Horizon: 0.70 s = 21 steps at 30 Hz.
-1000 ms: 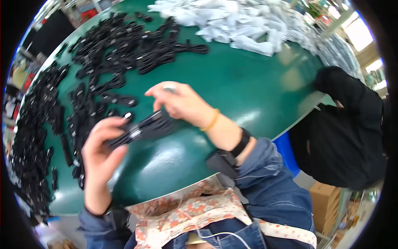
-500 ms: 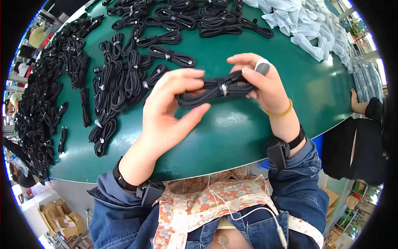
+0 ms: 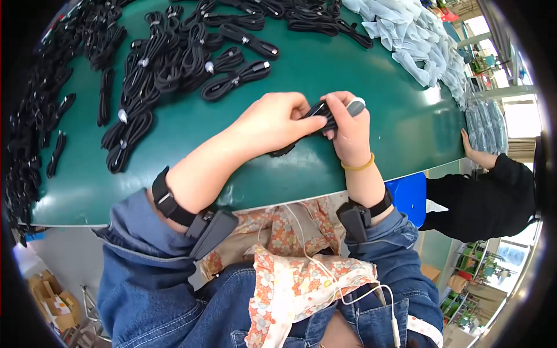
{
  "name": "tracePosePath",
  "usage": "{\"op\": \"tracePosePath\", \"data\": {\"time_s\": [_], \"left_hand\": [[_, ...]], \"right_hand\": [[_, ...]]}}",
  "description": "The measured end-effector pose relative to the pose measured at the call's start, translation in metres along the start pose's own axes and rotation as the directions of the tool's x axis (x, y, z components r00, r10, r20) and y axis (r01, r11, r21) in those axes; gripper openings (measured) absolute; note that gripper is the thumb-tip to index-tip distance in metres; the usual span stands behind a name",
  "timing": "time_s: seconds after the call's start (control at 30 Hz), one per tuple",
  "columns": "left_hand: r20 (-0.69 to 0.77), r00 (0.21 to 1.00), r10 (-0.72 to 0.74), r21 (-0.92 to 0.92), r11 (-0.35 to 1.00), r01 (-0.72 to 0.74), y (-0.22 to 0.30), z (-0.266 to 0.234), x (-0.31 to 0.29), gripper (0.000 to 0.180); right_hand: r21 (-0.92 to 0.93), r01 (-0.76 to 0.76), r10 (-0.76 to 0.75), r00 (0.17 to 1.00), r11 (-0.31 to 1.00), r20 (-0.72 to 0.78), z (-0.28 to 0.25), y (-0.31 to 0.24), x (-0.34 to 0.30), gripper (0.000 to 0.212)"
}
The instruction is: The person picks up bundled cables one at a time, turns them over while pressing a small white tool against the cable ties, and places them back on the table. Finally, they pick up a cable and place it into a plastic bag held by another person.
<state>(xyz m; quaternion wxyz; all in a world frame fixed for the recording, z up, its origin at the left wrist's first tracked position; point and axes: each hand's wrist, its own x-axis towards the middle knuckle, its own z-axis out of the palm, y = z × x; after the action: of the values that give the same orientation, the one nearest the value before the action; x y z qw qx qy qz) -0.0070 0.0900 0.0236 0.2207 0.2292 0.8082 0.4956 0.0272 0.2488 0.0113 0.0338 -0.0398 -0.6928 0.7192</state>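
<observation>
A coiled black braided cable [image 3: 328, 119] is held between my two hands above the green table. My left hand [image 3: 281, 119] pinches it from the left, thumb and fingers closed at the bundle's middle. My right hand [image 3: 350, 129] grips its right end, with the thumb pressed on top. Much of the bundle is hidden behind the fingers, and one dark loop shows below my left hand. A grey and white piece [image 3: 355, 107] sits at a finger of my right hand.
Several bundled black cables [image 3: 191, 64] cover the left and far parts of the green table [image 3: 301, 180]. Pale translucent bags [image 3: 406, 40] are heaped at the far right. Another person in black [image 3: 481, 197] stands at the right edge by a blue stool [image 3: 409, 197].
My left hand has gone from loosely spread around the cable's left end to pinching its middle, closer to my right hand. The bundle has turned steeper, and the whole view has shifted.
</observation>
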Motion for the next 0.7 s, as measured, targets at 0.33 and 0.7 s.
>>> {"op": "tracePosePath", "data": {"time_s": [0.33, 0.7], "left_hand": [[-0.077, 0.991, 0.108, -0.033, 0.993, -0.111, -0.003, 0.009, -0.002, 0.028], [-0.262, 0.917, 0.302, 0.289, 0.931, -0.224, 0.010, 0.011, -0.010, 0.023]], "right_hand": [[0.072, 0.067, -0.063, 0.996, 0.995, -0.057, 0.001, 0.002, 0.002, 0.018], [0.000, 0.027, -0.027, 0.999, 1.000, -0.019, -0.006, -0.005, -0.007, 0.015]]}}
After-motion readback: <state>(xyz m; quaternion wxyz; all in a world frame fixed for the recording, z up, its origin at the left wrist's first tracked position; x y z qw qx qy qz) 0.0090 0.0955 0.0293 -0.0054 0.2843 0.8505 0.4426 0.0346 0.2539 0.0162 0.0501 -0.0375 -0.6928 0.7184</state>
